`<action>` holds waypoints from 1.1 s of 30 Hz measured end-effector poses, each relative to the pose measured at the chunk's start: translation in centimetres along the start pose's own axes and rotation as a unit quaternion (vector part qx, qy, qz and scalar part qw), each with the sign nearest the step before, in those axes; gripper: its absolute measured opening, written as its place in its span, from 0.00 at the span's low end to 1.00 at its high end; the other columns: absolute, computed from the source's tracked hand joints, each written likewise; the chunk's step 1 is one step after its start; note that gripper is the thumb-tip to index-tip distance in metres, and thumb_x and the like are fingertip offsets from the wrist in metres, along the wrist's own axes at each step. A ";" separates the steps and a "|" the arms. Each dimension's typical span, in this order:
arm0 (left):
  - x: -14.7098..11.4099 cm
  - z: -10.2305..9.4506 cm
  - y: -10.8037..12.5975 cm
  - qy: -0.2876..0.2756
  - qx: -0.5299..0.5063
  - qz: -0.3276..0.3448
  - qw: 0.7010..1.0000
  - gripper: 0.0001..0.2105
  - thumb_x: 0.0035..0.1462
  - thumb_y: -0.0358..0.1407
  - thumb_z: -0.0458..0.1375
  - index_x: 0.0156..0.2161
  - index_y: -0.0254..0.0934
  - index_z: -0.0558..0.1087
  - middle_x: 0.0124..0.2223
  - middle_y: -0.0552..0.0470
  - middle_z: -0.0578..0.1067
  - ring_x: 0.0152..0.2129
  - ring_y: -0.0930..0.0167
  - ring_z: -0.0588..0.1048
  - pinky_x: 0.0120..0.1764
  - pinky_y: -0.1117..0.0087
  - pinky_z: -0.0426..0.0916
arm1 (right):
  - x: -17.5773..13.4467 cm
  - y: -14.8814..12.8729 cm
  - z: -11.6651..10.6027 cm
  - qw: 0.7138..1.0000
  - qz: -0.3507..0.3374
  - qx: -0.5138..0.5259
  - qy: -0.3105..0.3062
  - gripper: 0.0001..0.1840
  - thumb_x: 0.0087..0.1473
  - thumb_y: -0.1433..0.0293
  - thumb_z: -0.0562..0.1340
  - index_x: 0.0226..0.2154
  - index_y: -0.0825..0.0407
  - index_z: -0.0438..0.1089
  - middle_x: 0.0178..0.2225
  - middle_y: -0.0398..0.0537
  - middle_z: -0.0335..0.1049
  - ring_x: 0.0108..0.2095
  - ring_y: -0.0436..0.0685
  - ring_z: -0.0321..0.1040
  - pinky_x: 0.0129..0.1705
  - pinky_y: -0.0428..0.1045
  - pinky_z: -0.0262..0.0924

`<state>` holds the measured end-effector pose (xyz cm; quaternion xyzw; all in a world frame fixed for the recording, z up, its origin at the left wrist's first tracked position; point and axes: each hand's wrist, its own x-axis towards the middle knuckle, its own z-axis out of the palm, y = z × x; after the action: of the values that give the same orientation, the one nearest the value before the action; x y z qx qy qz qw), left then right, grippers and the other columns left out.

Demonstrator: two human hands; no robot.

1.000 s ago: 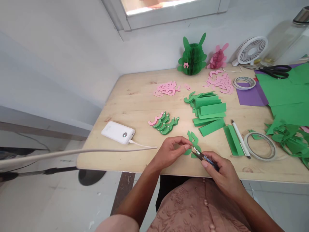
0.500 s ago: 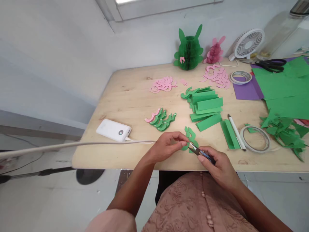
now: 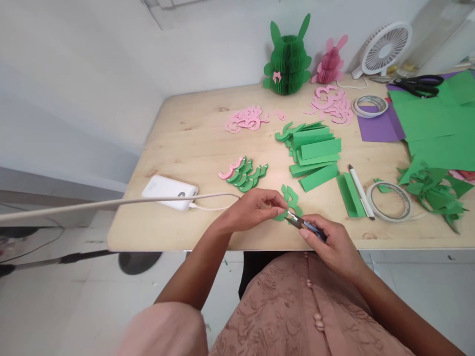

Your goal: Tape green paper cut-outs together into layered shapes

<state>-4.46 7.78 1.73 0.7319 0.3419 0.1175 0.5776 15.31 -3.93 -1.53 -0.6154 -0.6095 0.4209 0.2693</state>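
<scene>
My right hand (image 3: pixel 330 238) is wrapped round a pair of dark thread snips (image 3: pixel 305 226), their tips pointing left. Just off those tips my left hand (image 3: pixel 256 208) has its thumb and forefinger pinched at a small white strip (image 3: pixel 292 214) that looks like tape, lying along the blade. Below and behind the fingertips lie curved green paper cutouts (image 3: pixel 293 198), partly covered by the hand and snips. Left of them is a stack of green curved pieces (image 3: pixel 250 179) with white strips on them and a pink one (image 3: pixel 230 168) at its edge.
Folded green paper strips (image 3: pixel 315 153), a white pen (image 3: pixel 360 190), tape rolls (image 3: pixel 371 202) and green scraps (image 3: pixel 434 190) lie to the right. Pink cutouts (image 3: pixel 247 118) and a green paper figure (image 3: pixel 289 64) are farther back. A white power bank's (image 3: pixel 168 192) cable crosses the left side.
The view has tilted down slightly, so the table things appear higher in the picture. Both hands keep nearly the same hold, with the fingertips and the snips' tips still together.
</scene>
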 end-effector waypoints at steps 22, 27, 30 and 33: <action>0.4 -0.2 1.1 -0.034 0.140 0.027 0.989 0.06 0.54 0.27 0.54 0.32 0.37 0.73 0.32 0.55 0.76 0.31 0.74 0.73 0.36 0.74 0.64 | 0.0 -0.5 0.0 1.000 -0.013 -0.021 -0.001 0.14 0.57 0.61 0.56 0.39 0.52 0.70 0.26 0.42 0.68 0.26 0.51 0.62 0.29 0.45 0.55; 0.2 -0.1 1.2 -0.029 0.154 0.034 0.987 0.06 0.54 0.27 0.54 0.33 0.37 0.73 0.32 0.55 0.76 0.32 0.73 0.73 0.37 0.73 0.65 | 0.1 -0.6 0.0 1.000 -0.009 -0.020 0.000 0.13 0.57 0.61 0.56 0.38 0.51 0.70 0.27 0.42 0.68 0.26 0.51 0.62 0.29 0.46 0.55; 0.2 0.0 1.2 -0.026 0.153 0.040 0.987 0.06 0.54 0.27 0.54 0.32 0.37 0.73 0.33 0.55 0.76 0.32 0.73 0.74 0.37 0.73 0.65 | 0.0 -0.5 0.0 1.000 -0.012 -0.020 -0.001 0.14 0.57 0.61 0.56 0.39 0.51 0.70 0.27 0.43 0.69 0.27 0.51 0.63 0.30 0.46 0.56; 0.2 0.0 1.3 -0.023 0.153 0.042 0.987 0.06 0.54 0.27 0.54 0.32 0.37 0.72 0.33 0.55 0.76 0.33 0.73 0.74 0.38 0.73 0.65 | 0.0 -0.5 0.0 1.000 -0.014 -0.022 -0.004 0.14 0.57 0.60 0.56 0.40 0.52 0.70 0.27 0.42 0.68 0.27 0.51 0.63 0.30 0.46 0.56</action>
<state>-3.89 7.76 2.88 0.8277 0.3113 0.0711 0.4615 15.01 -3.89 -1.08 -0.6110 -0.6281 0.4060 0.2594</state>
